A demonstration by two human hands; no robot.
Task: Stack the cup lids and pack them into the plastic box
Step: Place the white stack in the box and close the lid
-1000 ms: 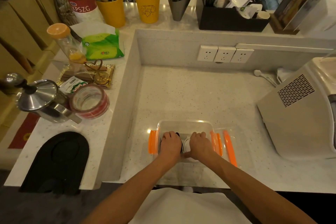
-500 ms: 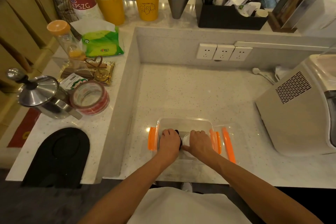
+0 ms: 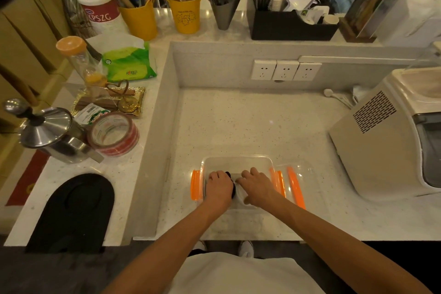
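Single view from a head-worn wide-angle camera, looking forward and steeply down over the counter [image 3: 250,126]. Both forearms enter from 6 o'clock; the hands sit near, just below frame centre. The back wall with sockets [image 3: 285,69] lies toward 12 o'clock, a machine [image 3: 381,141] at 3 o'clock, a kettle [image 3: 50,133] at 9 o'clock.

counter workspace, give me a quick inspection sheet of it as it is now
Surface: speckled counter, bare behind the box.
Job's things: clear plastic box with orange clips; its lid beside it; dark and white cup lids inside, mostly hidden.
Clutter: tape roll, steel pot, tissue pack, utensil holders.
Grippers: left hand and right hand both in the box.
Cables: white plug.
Surroundings: beige machine, wall sockets.
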